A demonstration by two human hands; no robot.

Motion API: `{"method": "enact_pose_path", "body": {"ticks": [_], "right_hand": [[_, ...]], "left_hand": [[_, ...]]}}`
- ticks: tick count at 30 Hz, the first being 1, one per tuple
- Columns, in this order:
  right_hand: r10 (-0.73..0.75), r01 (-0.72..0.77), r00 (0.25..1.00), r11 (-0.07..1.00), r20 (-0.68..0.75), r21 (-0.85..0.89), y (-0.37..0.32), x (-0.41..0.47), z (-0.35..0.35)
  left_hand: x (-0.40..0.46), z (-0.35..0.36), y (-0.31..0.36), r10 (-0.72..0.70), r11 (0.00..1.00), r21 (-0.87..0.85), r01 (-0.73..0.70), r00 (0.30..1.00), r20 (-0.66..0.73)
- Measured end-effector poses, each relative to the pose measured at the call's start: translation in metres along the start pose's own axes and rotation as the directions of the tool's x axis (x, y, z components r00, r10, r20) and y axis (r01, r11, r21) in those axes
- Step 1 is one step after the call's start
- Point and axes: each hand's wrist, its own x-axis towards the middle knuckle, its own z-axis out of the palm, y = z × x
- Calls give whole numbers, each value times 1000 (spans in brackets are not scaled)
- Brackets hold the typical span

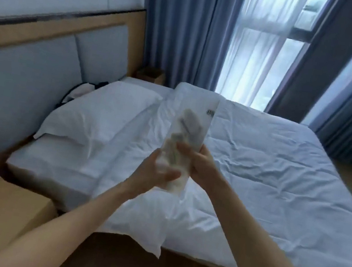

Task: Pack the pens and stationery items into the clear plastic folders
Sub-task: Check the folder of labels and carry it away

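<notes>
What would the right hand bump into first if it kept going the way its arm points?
The right hand already grips the clear plastic folder. Going on up and left, it would probably press the folder against the left hand; beyond lies the white pillow. Depth is unclear.

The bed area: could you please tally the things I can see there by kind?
Pillows: 1
Clear plastic folders: 1, held by the left hand and the right hand
Cardboard boxes: 1
Hands: 2
Total: 5
</notes>
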Motion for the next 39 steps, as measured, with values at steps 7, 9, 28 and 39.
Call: {"method": "enact_pose_path", "body": {"ticks": [7,9,28,39], "right_hand": [[-181,156,948,981,-261,-112,-87,-88,-131],[-213,172,914,974,-346,-145,-107,-118,-176],[-320,333,452,926,-833,-175,-223,-383,-475],[-328,361,265,906,-907,-223,-295,-402,-620]], "left_hand": [[42,154,55,104,990,-123,-75,962,253],[49,209,72,133,983,-161,-86,941,310],[70,635,168,242,951,-306,41,518,821],[163,807,206,232,936,-307,174,351,907]]}}
